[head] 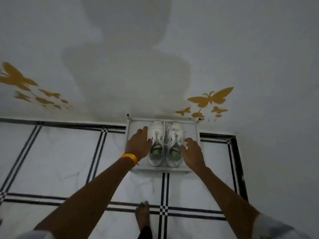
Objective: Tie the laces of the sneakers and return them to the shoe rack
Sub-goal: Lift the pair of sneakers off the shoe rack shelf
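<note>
Two white sneakers with green insoles stand side by side on the top shelf of a small white shoe rack against the wall, toes toward the wall. My left hand rests against the outer side of the left sneaker, fingers spread. On the other side, my right hand touches the outer side of the right sneaker, with fingertips at its white laces. The laces lie loosely across both tongues; I cannot tell whether they are knotted.
The rack stands on a white marble floor with black inlay lines. Behind it is a white wall with yellow butterfly stickers. My bare foot is on the floor below the rack.
</note>
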A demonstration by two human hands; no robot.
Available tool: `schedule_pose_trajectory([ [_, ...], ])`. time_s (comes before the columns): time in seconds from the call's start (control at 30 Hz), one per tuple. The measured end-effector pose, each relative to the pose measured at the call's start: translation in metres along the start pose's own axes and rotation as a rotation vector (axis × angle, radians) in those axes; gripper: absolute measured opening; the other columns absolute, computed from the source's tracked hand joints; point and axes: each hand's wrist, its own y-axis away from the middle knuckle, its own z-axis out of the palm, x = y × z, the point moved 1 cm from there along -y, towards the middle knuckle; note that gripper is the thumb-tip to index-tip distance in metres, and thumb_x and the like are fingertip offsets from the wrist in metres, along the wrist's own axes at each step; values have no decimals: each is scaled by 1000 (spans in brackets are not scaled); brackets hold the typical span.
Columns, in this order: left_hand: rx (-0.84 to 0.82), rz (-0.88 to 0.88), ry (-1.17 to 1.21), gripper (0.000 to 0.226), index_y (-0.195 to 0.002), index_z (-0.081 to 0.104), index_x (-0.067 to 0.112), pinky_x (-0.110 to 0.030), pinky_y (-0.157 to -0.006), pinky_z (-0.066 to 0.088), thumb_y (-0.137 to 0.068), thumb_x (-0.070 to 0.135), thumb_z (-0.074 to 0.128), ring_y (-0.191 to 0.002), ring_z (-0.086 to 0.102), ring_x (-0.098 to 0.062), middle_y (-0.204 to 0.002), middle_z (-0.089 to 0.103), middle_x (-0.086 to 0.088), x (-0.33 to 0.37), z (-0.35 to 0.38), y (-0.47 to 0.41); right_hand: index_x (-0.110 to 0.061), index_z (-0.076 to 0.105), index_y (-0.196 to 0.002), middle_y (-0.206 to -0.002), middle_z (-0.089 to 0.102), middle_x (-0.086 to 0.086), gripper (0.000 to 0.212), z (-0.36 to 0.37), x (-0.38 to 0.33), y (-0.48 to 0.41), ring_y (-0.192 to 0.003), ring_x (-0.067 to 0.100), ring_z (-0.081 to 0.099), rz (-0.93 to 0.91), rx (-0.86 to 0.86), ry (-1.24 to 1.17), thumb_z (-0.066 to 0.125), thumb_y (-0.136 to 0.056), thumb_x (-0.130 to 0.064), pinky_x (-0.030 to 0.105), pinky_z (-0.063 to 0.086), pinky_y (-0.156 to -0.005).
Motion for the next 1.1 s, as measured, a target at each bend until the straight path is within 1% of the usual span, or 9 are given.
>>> schedule_pose_trajectory([
  [0.1,-66,-115,78,55,-143,32,9,-46,-90,49,-96,29,51,-111,57,-40,-131,52,-20,-31,65,-52,-6,50,-128,-123,57,20,38,49,42,-58,-113,36,56,84,-25,9,51,-94,-24,47,48,-95],
  [0.3,-95,-315,159,62,-142,31,12,-49,-94,49,-91,42,50,-107,59,-43,-123,58,-23,-85,174,-119,-4,41,-132,-128,49,23,47,122,118,-141,-113,39,55,183,-9,107,58,-92,-23,42,50,-89],
  [0.37,-108,-301,172,64,-136,36,16,-49,-89,52,-86,54,45,-97,64,-41,-111,65,-20,-95,201,-130,-3,40,-133,-125,51,24,49,142,143,-155,-109,39,56,180,-13,162,59,-90,-18,39,48,-83],
  [0.43,-79,-215,138,63,-131,38,16,-49,-86,54,-83,55,50,-92,66,-37,-106,68,-16,-99,218,-133,-4,39,-135,-123,55,23,51,154,161,-158,-109,38,58,157,-15,198,58,-89,-13,39,48,-84],
  [0.53,-116,-163,187,73,-138,31,16,-50,-86,56,-78,38,68,-93,67,-34,-111,67,-15,-104,233,-127,-3,49,-124,-118,61,19,36,160,177,-156,-108,37,60,209,7,174,51,-89,-9,39,48,-86],
  [0.63,-66,-153,173,69,-142,26,9,-50,-85,57,-85,16,63,-93,68,-38,-110,68,-20,-102,242,-122,-2,53,-118,-115,62,19,29,161,177,-153,-107,37,60,182,19,160,48,-90,-6,45,51,-89],
  [0.8,6,-102,199,58,-143,26,8,-49,-89,55,-93,16,53,-101,66,-39,-117,65,-20,-85,238,-99,-2,53,-121,-114,61,18,30,147,176,-131,-106,34,59,90,56,176,46,-91,-3,42,48,-85],
  [0.93,15,-52,213,59,-149,21,9,-44,-92,52,-96,15,48,-104,65,-36,-122,63,-20,-74,228,-47,-2,52,-125,-113,61,16,32,127,180,-82,-103,31,61,-21,80,137,49,-93,-3,36,49,-83],
  [1.1,-4,-34,285,65,-152,17,10,-33,-94,49,-97,16,51,-112,63,-30,-131,59,-15,-60,219,36,-7,47,-134,-123,59,12,39,111,188,3,-110,28,60,-20,86,94,50,-95,-8,40,52,-93],
])
